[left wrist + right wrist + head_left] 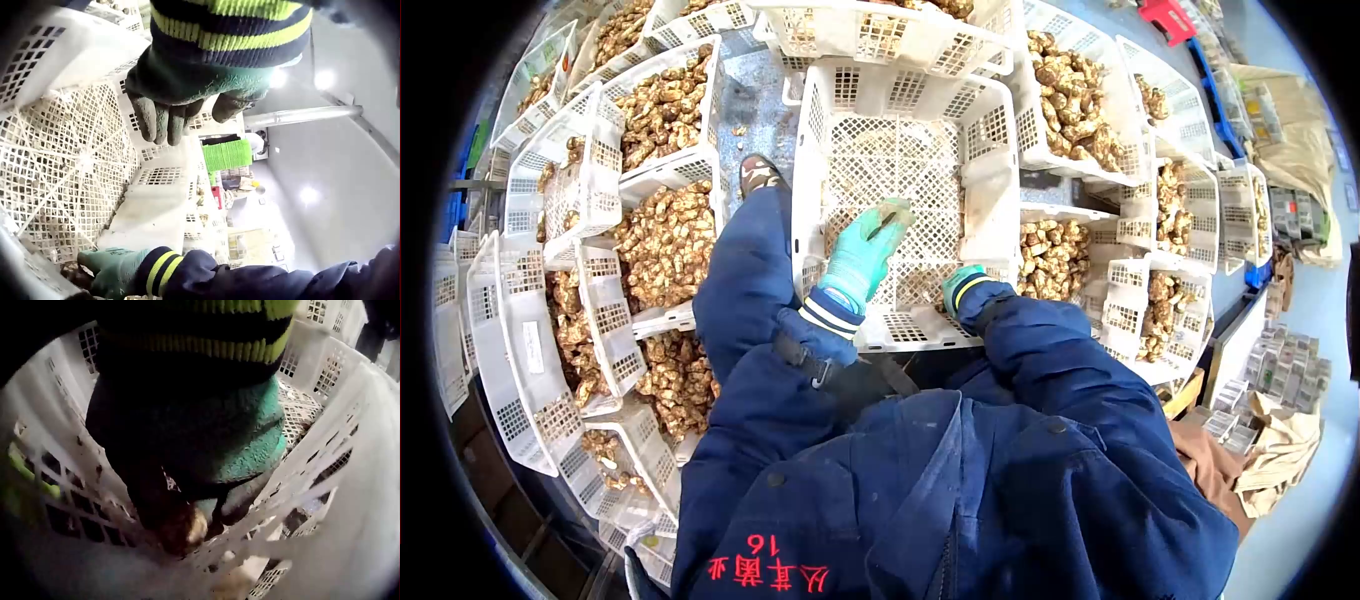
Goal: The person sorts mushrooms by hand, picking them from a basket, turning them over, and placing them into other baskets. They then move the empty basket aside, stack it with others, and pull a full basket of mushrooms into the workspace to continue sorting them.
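Observation:
A white plastic crate [903, 310] with lattice walls and floor stands between the person's legs. Above its left half hovers the left hand [870, 246] in a green glove, fingers loosely extended, the thumb apart from them and nothing held. The right hand [962, 284], gloved alike, reaches down into the near right corner. Its fingers grip a brown and cream mushroom [187, 530] low against the crate wall, as the right wrist view shows. From the left wrist view, the same dark mushroom [76, 275] shows at the right fingertips. Small bits of debris lie on the lattice floor.
Crates full of mushrooms [665, 240] are stacked on the left, and more mushrooms [1075, 100] fill crates on the right. Another white crate [890, 35] adjoins the far end. A shoe [760, 172] stands on the blue floor [752, 90]. Brown cloth [1212, 462] lies far right.

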{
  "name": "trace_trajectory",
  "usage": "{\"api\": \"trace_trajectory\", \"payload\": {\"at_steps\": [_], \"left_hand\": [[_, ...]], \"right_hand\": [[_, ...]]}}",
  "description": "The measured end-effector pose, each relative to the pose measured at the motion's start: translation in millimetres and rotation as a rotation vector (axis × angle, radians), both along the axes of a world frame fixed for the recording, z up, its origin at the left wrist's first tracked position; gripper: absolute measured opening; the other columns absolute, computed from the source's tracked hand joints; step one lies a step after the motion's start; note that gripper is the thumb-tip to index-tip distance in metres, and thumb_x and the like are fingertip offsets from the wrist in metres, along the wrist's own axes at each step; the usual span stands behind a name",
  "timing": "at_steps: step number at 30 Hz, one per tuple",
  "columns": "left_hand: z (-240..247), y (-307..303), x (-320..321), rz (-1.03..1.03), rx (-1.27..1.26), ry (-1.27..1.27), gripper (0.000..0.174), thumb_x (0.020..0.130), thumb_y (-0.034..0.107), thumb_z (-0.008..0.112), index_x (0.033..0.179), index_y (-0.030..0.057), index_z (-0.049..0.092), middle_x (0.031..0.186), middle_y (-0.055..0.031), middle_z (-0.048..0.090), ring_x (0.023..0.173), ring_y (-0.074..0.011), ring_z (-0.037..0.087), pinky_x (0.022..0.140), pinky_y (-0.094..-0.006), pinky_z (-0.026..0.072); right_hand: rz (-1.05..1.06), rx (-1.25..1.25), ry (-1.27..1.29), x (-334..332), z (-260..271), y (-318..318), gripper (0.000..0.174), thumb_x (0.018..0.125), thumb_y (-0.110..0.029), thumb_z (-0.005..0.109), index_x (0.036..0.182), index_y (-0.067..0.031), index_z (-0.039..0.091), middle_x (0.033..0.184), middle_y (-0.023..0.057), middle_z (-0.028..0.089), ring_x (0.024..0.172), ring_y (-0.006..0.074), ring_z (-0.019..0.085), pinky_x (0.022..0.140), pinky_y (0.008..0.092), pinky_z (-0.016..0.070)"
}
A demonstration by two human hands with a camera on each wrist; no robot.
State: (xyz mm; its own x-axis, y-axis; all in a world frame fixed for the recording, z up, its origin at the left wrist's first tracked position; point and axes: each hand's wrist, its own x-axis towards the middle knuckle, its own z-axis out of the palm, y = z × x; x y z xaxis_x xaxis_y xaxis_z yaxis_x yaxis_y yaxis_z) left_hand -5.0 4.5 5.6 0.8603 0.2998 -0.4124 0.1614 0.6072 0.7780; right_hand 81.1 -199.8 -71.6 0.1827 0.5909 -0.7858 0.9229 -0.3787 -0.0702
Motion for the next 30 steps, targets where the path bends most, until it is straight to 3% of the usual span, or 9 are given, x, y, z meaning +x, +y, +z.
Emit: {"api": "trace_trajectory", "payload": {"at_steps": [7,9,11,13,14,21,23,25,30], "left_hand": [[-5.8,0.1,-1.4,-0.004,-0.003,-0.024,0.029,0.091,0.009,0.058,0.117,-0.0027,0.056,0.108,-0.0084,0.061,0.103,-0.0175,0.059,0.091,-0.0257,0.0461],[-1.2,-2.2,-5.3,0.058,-0.088,-0.102,0.031,0.092,0.014,0.056,0.118,-0.0025,0.056,0.109,-0.0077,0.061,0.101,-0.0165,0.059,0.089,-0.0244,0.046],[6.5,5.0,-2.4,-0.11,0.147,0.158,0.036,0.092,0.02,0.056,0.12,-0.0034,0.054,0.114,-0.011,0.06,0.103,-0.0193,0.06,0.086,-0.0251,0.0481],[-21.7,7.1,0.6,-0.015,-0.188,0.147,0.031,0.091,0.028,0.06,0.112,0.0055,0.059,0.094,-0.0036,0.064,0.071,-0.0116,0.059,0.055,-0.0221,0.0467],[-25.1,3.4,0.4,-0.085,-0.04,0.128,0.035,0.092,0.037,0.055,0.11,0.0068,0.06,0.088,-0.0072,0.066,0.069,-0.016,0.063,0.056,-0.0269,0.0503],[30.4,-6.6,3.4,-0.614,-0.417,0.014,0.055,0.097,0.045,0.037,0.12,-0.0043,0.047,0.103,-0.0201,0.064,0.085,-0.0337,0.065,0.072,-0.043,0.0558],[-43.7,-7.2,-2.3,-0.458,-0.911,-0.203,0.04,0.096,0.033,0.042,0.118,-0.0005,0.049,0.096,-0.0153,0.064,0.079,-0.028,0.065,0.063,-0.0313,0.0532],[-12.7,-5.7,-6.9,-0.339,-0.469,-0.139,0.039,0.096,0.03,0.042,0.118,-0.0017,0.05,0.09,-0.0136,0.064,0.07,-0.0247,0.064,0.054,-0.0277,0.0506],[39.0,-3.0,-0.3,-0.27,0.126,0.168,0.035,0.084,0.019,0.066,0.109,-0.0021,0.055,0.074,-0.0037,0.059,0.056,-0.0103,0.055,0.045,-0.0247,0.045]], "right_hand": [[-0.244,-0.212,0.136,36.5,-2.2,14.8,0.041,0.069,-0.026,0.067,0.106,-0.0077,0.066,0.095,0.019,0.067,0.088,0.0327,0.065,0.074,0.0392,0.0515],[-0.361,-0.109,0.312,47.2,64.0,39.4,0.044,0.073,-0.018,0.066,0.114,-0.0019,0.06,0.093,0.0159,0.066,0.081,0.0248,0.062,0.07,0.0348,0.048],[-0.342,0.479,0.613,82.4,8.5,-5.7,0.044,0.08,-0.011,0.062,0.122,-0.0013,0.054,0.096,0.0082,0.062,0.085,0.016,0.058,0.075,0.0279,0.0457],[-1.248,0.683,1.31,70.4,55.4,5.2,0.047,0.085,-0.015,0.059,0.127,0.0023,0.047,0.091,0.0004,0.059,0.074,0.0091,0.052,0.067,0.0226,0.0448],[-1.292,0.771,1.353,66.1,64.7,14.6,0.048,0.086,-0.015,0.059,0.127,0.006,0.045,0.091,-0.0021,0.055,0.076,0.0036,0.048,0.067,0.0176,0.0407],[-1.258,0.984,1.719,35.9,102.8,53.6,0.064,0.083,-0.02,0.066,0.135,0.0005,0.037,0.116,0.0136,0.058,0.104,0.0219,0.057,0.092,0.0342,0.046],[-1.318,1.003,1.744,31.0,90.4,59.4,0.055,0.082,-0.019,0.063,0.129,0.0007,0.04,0.108,0.0111,0.057,0.096,0.0193,0.056,0.085,0.0314,0.0461],[-1.453,1.062,1.683,20.3,103.2,69.1,0.04,0.081,-0.015,0.059,0.116,0.0012,0.047,0.091,0.0025,0.057,0.076,0.0093,0.053,0.069,0.0234,0.0469],[-1.261,1.161,1.422,14.7,95.6,62.9,0.034,0.091,-0.02,0.057,0.116,0.0028,0.052,0.111,0.0081,0.06,0.099,0.0159,0.058,0.091,0.0292,0.0446]]}}
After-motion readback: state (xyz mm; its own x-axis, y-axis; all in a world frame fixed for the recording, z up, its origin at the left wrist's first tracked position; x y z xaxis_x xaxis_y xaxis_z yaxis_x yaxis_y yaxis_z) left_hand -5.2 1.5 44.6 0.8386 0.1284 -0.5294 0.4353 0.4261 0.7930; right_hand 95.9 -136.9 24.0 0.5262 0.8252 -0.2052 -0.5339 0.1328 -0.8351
